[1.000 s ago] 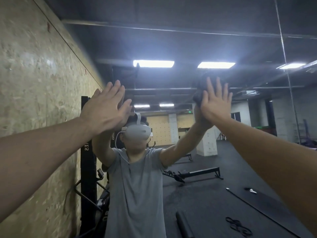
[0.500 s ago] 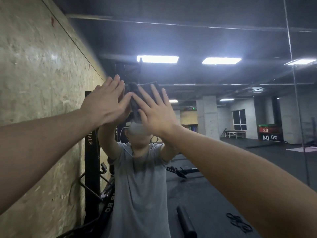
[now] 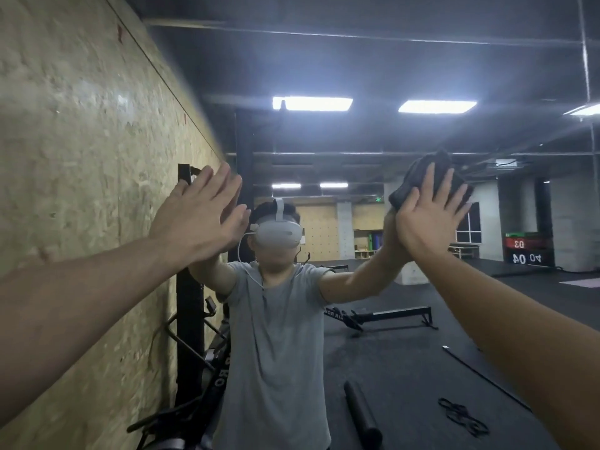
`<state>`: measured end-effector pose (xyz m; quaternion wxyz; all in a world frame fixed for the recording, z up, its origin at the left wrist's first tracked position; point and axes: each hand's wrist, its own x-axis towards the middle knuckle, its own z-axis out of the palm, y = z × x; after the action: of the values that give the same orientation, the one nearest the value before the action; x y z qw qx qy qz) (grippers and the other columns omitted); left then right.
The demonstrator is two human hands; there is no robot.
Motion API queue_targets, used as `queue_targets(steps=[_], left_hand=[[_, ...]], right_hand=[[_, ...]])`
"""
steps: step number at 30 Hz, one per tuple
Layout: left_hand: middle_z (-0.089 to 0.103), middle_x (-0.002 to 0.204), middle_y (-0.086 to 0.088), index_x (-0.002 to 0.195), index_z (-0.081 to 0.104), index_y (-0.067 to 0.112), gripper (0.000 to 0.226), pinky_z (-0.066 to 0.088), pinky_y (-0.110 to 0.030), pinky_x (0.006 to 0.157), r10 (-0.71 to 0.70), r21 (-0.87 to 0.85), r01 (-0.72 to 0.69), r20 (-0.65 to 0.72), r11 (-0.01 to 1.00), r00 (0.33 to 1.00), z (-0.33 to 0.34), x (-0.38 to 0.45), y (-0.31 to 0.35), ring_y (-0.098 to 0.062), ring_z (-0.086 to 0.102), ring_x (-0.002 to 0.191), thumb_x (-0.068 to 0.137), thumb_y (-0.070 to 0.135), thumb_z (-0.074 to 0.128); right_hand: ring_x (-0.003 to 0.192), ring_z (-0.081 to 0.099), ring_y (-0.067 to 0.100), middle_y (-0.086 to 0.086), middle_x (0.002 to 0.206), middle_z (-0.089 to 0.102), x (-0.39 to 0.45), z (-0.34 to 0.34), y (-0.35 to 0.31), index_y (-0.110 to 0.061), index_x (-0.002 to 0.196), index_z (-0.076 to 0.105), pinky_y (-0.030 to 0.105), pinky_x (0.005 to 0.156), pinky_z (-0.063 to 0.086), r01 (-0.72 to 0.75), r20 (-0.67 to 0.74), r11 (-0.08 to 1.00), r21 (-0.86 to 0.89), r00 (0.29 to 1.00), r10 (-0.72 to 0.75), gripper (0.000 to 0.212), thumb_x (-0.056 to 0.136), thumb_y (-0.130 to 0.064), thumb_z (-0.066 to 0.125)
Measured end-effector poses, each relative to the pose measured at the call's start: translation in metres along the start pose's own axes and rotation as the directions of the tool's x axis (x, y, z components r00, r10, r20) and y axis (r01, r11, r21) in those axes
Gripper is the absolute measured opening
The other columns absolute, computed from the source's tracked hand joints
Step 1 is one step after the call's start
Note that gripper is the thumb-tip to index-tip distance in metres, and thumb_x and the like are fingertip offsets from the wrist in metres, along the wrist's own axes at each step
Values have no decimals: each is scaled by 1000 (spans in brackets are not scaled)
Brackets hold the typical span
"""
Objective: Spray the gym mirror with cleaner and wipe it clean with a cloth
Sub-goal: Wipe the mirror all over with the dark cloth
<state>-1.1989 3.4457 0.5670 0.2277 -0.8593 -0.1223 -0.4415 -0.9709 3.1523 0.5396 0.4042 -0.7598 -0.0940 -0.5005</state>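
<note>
1. The fingers (image 3: 431,186) of the right hand (image 3: 428,219) are straight and slightly spread, pressing a dark cloth (image 3: 422,180) flat against the mirror (image 3: 406,60); the cloth bunches out above and to both sides of the fingertips.
2. The left hand (image 3: 198,212) has its fingers straight and close together, holding nothing, palm flat on the glass at about the same height as the right.
3. Both forearms reach up and forward from the lower corners of the view, the hands well apart.
4. The mirror fills the middle and right of the view. In it a person in a grey T-shirt (image 3: 276,345) and a white headset (image 3: 279,235) meets both hands palm to palm.
5. A chipboard wall (image 3: 81,157) runs along the left, with a black upright frame (image 3: 190,319) where it meets the mirror.
6. The reflection also shows ceiling light panels (image 3: 311,103), a dark gym floor (image 3: 406,362), a rowing machine (image 3: 383,316), a black roller (image 3: 362,414) lying on the floor, a tangle of black bands (image 3: 461,417) near it, and stacked boxes with reversed numbers (image 3: 526,251) far right.
7. No spray bottle can be made out.
</note>
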Motion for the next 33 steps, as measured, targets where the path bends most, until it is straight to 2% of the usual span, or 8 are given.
queue_targets(steps=[2, 5, 10, 17, 19, 24, 29, 33], left_hand=[[12, 170, -1, 161, 20, 22, 81, 21, -54, 122, 0, -19, 0, -5, 1000, 1000, 5, 0, -4, -24, 11, 156, 92, 59, 2], [10, 171, 0, 161, 19, 24, 78, 19, -55, 123, -12, -59, 10, -23, 998, 1000, 10, 1, -4, -23, 9, 156, 93, 59, 4], [9, 171, 0, 161, 19, 23, 82, 19, -56, 122, -12, -77, 8, -46, 997, 999, 11, 0, -1, -23, 8, 157, 92, 63, -1], [9, 171, -3, 161, 19, 20, 83, 22, -57, 121, -31, -54, 29, -38, 998, 999, 9, 0, 4, -25, 9, 156, 93, 64, -2], [10, 170, -4, 161, 19, 20, 82, 22, -57, 122, -45, -59, 42, -40, 997, 998, 9, -3, 9, -26, 9, 156, 93, 63, 0], [17, 168, -6, 158, 24, 16, 79, 28, -57, 118, -53, -19, 52, -6, 998, 999, 18, -14, 19, -29, 16, 153, 96, 61, 7], [8, 171, 3, 162, 14, 24, 77, 13, -54, 125, -54, -16, 54, -16, 998, 998, 27, -29, 17, -20, 3, 157, 95, 61, 4], [18, 170, 2, 160, 26, 23, 76, 21, -52, 122, -29, -30, 28, -23, 999, 999, 27, -32, 14, -23, 13, 156, 96, 58, 7]], right_hand=[[157, -5, 39, 7, 172, 0, -15, 9, -35, -28, 165, 3, 61, 125, -3, 57, -2, 998, -21, 998, -57, 65, 103, -45, 13], [156, -10, 37, 5, 171, -8, -46, 28, -93, -26, 164, -3, 60, 125, -1, 299, 30, 950, -90, 954, -298, 63, 105, -44, 12], [156, -16, 37, 5, 171, -11, -98, 48, -157, -25, 163, -2, 59, 124, -3, 662, 190, 735, -145, 748, -636, 63, 106, -45, 9], [156, 16, 34, 4, 167, 29, -81, 39, -115, -28, 159, 35, 57, 126, 11, 847, 201, 526, -76, 529, -824, 55, 106, -41, 29], [157, 11, 31, 1, 168, 24, -68, 31, -88, -33, 160, 31, 54, 127, 6, 829, 215, 550, -106, 559, -801, 55, 107, -44, 26], [158, -11, 23, -4, 172, -4, -37, 10, -4, -43, 160, 1, 53, 128, -1, 620, 241, 762, -188, 781, -577, 55, 107, -52, 14], [158, 0, 28, 1, 172, 8, -41, 3, 43, -30, 163, 12, 50, 128, -2, 280, 100, 957, -73, 957, -273, 64, 104, -52, 21], [157, 7, 39, 9, 171, 15, -53, 20, 21, -22, 163, 23, 56, 127, 1, 99, -37, 995, 28, 995, -98, 64, 102, -43, 26]])
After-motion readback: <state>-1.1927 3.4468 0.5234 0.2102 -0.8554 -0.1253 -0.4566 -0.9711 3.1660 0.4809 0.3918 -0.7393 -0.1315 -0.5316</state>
